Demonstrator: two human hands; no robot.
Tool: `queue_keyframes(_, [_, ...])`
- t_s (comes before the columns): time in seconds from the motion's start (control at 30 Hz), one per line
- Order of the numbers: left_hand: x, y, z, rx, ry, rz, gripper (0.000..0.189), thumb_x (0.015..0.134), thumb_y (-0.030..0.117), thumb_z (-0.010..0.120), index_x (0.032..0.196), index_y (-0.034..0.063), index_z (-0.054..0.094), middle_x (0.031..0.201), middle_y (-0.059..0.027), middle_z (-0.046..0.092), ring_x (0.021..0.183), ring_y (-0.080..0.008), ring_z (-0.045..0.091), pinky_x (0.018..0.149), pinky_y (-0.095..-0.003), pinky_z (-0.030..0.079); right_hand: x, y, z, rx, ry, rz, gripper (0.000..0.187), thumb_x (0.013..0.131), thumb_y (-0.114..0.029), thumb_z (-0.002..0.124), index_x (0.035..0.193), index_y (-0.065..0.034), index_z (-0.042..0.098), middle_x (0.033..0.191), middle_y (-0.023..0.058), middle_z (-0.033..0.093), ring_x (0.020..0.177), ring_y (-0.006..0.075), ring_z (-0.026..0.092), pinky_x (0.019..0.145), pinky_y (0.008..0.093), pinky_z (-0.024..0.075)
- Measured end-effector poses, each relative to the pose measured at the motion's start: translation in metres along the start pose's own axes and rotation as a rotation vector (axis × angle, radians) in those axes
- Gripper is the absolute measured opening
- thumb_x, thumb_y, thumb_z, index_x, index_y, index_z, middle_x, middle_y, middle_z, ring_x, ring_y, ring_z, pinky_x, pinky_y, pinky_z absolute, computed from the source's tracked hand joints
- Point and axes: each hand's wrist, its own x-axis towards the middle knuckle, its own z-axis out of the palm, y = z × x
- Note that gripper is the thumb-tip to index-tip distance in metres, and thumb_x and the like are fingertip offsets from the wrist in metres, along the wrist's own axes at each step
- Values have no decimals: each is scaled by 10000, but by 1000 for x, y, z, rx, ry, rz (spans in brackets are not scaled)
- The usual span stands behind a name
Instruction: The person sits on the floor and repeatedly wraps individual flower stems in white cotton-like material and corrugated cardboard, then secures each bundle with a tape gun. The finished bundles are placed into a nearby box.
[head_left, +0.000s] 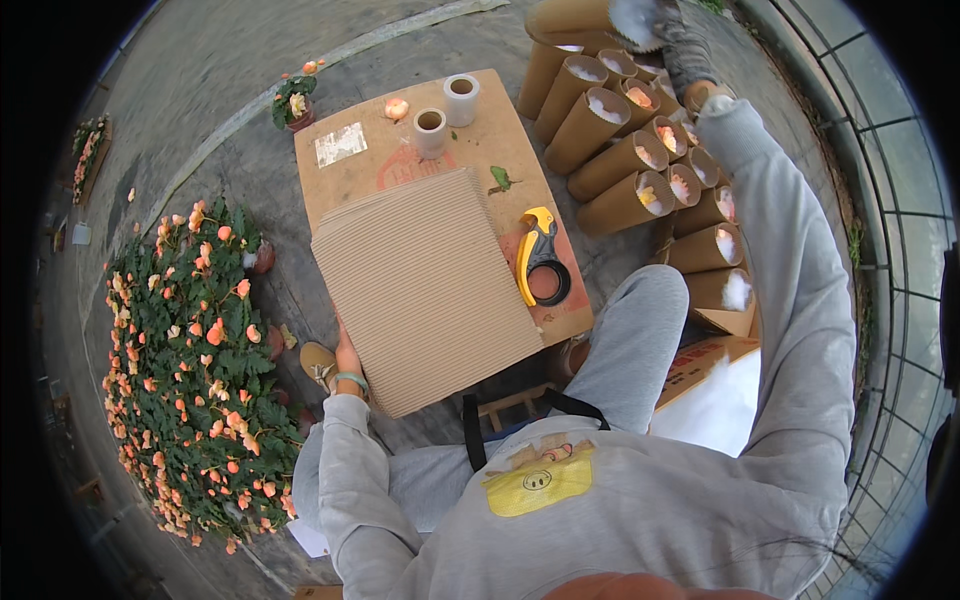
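Observation:
A stack of corrugated cardboard sheets (427, 292) lies fanned before me, its near corner reaching past the cardboard-topped table (352, 180). My left hand (347, 356) grips the stack's left edge, fingers partly hidden by it. Far to the upper right, my right hand (679, 49), seemingly in a dark glove, is at the open end of a tilted cardboard tube (574, 22) with white stuffing (634, 21); its fingers are hard to make out. Below that tube stand several cardboard tubes (589, 135), some showing orange or yellow flowers. A yellow-and-black tape dispenser (526, 262) sits right of the stack.
Two tape rolls (430, 142) (461, 109), a cut flower (396, 109) and a leaf (501, 178) are on the table. Dense potted orange begonias (195, 360) spread along my left. Another potted begonia (295, 105) stands beyond. A carton with white stuffing (712, 405) is beside my right knee.

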Motion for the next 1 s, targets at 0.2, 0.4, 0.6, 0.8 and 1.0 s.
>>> queue_keyframes(0.2, [-3,-44,-42,231,68,181,668,920,547,401,1143,-60,568,1041,-134,635,910,-226,608,767,-323,479,71,-30,61,-204,-80,-50,372,776,-325,641,1006,-33,651,1019,168,647,919,297,622,816,388,487])
queue_keyframes(0.4, [-37,-59,-60,445,102,206,588,965,461,362,1135,-71,546,1041,-142,620,919,-221,599,780,-313,479,132,-41,125,-361,-219,-20,436,753,-372,668,1013,-22,645,1041,179,641,936,305,620,835,393,484])
queue_keyframes(0.6, [-73,-74,-50,178,227,112,526,989,392,318,1164,-58,527,1033,-120,626,921,-200,605,787,-314,483,165,-14,214,-373,-401,41,586,684,-474,707,1026,-4,633,1033,204,633,964,332,611,849,410,479])
queue_keyframes(0.8, [-72,-87,-52,167,193,179,500,992,380,309,1178,-39,510,1055,-111,610,904,-197,608,798,-304,497,169,17,303,-331,-513,144,667,637,-528,725,1030,2,627,1016,209,628,982,354,598,852,406,472])
queue_keyframes(1.0, [-79,-81,-76,-93,217,-111,384,981,282,365,1262,38,455,1164,-101,565,1028,-222,557,838,-324,484,182,31,341,-212,-610,203,625,629,-462,793,1093,-74,633,1092,143,628,1038,294,598,864,390,479])
